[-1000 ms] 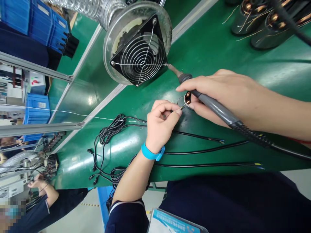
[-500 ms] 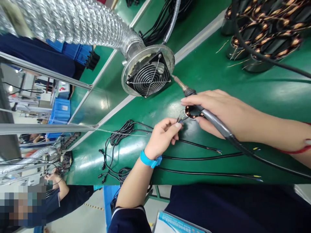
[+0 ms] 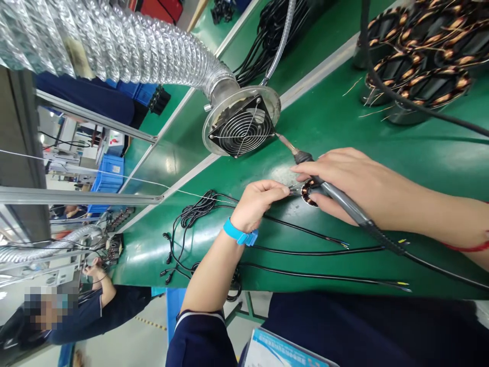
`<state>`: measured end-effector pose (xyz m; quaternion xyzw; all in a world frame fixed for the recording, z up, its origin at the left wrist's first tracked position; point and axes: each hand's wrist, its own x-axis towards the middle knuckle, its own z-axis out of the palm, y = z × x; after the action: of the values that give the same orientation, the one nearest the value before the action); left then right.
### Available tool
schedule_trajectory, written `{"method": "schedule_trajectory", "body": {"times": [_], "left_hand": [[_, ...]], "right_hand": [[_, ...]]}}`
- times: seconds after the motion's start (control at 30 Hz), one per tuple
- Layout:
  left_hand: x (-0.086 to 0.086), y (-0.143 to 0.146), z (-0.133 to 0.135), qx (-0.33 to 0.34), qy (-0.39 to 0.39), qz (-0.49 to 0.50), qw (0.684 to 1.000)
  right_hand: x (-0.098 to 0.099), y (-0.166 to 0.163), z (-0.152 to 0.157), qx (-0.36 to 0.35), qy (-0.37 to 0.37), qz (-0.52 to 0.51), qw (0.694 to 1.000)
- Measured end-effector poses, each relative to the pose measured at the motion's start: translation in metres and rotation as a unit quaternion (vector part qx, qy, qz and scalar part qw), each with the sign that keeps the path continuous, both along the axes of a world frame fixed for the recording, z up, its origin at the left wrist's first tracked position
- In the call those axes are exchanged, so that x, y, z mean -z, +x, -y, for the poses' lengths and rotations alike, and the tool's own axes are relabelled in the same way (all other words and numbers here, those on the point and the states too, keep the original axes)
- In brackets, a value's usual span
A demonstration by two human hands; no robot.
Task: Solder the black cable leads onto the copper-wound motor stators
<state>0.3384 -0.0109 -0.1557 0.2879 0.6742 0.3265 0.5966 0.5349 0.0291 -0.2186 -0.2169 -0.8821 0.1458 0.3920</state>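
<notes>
My right hand [image 3: 351,186] is closed around the dark handle of a soldering iron [image 3: 303,156], whose tip points up and left toward the fan grille. Those same fingers steady a small copper-wound stator [image 3: 308,193] beneath the handle. With thumb and forefinger, my left hand [image 3: 263,199] pinches the thin wires [image 3: 294,189] that lead off the stator's left side. The exact wire ends are too small to make out. Below the left hand, black cables [image 3: 305,224] with stripped, coloured ends lie across the green table.
A fume extractor fan [image 3: 244,130] on a silver flexible duct [image 3: 148,46] stands just beyond my hands. Several larger copper-wound stators [image 3: 428,92] sit at the upper right. Coiled cables [image 3: 198,209] lie to the left. A co-worker [image 3: 91,316] is at the far left.
My left hand's fingers have straightened toward the stator and drawn together on its wires. The blue and yellow wires no longer show there. The whole view has shifted slightly.
</notes>
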Motion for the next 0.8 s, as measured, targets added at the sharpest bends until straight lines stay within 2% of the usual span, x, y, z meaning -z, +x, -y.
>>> {"method": "schedule_trajectory", "body": {"times": [0.27,0.53,0.67,0.8], "left_hand": [[-0.009,0.009,-0.009,0.051,-0.055,0.002,0.997],[-0.005,0.001,-0.006,0.098,-0.040,0.017,0.994],[-0.003,-0.009,-0.002,0.126,-0.029,0.039,0.991],[0.004,-0.004,0.000,0.183,0.005,0.048,0.982]], "right_hand": [[-0.003,0.000,0.000,-0.013,0.001,-0.021,1.000],[-0.003,-0.002,0.000,-0.027,0.014,-0.018,0.999],[-0.001,-0.003,0.002,-0.008,0.028,-0.012,1.000],[0.002,-0.008,0.006,0.046,0.020,-0.035,0.998]]}}
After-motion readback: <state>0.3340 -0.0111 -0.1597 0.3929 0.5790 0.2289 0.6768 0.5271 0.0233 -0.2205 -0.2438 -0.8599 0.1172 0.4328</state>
